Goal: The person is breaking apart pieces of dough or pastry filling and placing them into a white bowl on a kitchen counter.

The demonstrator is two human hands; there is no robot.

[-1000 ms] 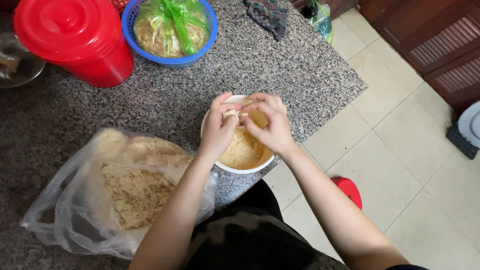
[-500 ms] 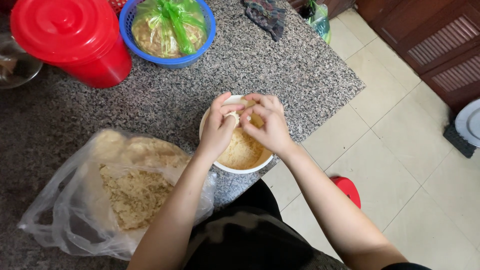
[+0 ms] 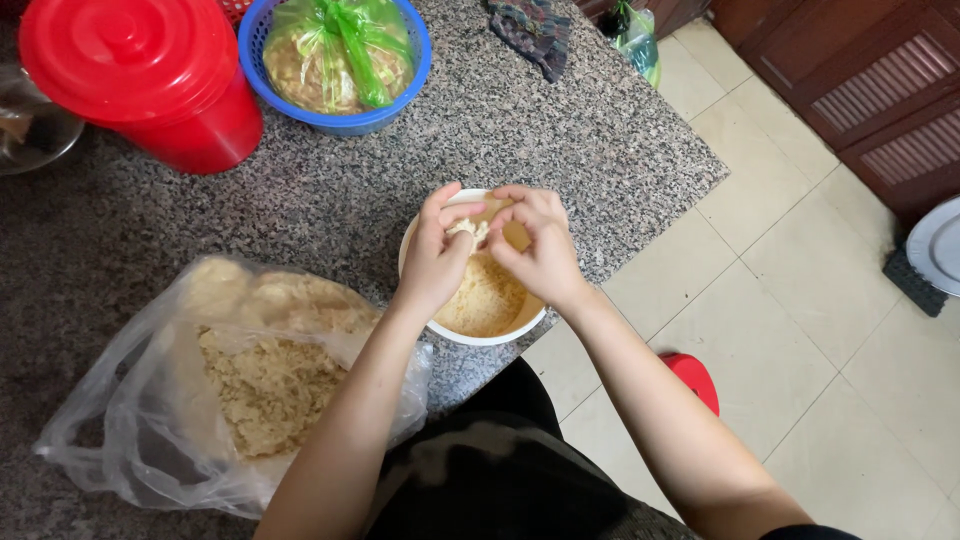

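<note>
Over the bowl [image 3: 478, 300] at the counter's [image 3: 560, 130] near edge, both hands' [image 3: 435, 255] [image 3: 540, 245] grip pinches a lump [image 3: 466, 229].

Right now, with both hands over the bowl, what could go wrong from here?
The white bowl sits close to the granite counter edge; a push could tip it off. Crumbs pinched between the left hand and right hand may drop outside it. The open clear bag of crumbs lies under the left forearm, which could drag it.

A home kitchen: a speckled grey granite desk [image 3: 560, 130] carries a red lidded plastic bucket [image 3: 140, 70] and a blue plastic basket of bagged food [image 3: 335, 60], above a beige tiled floor [image 3: 800, 300] beside brown louvred wooden doors [image 3: 880, 90].
</note>
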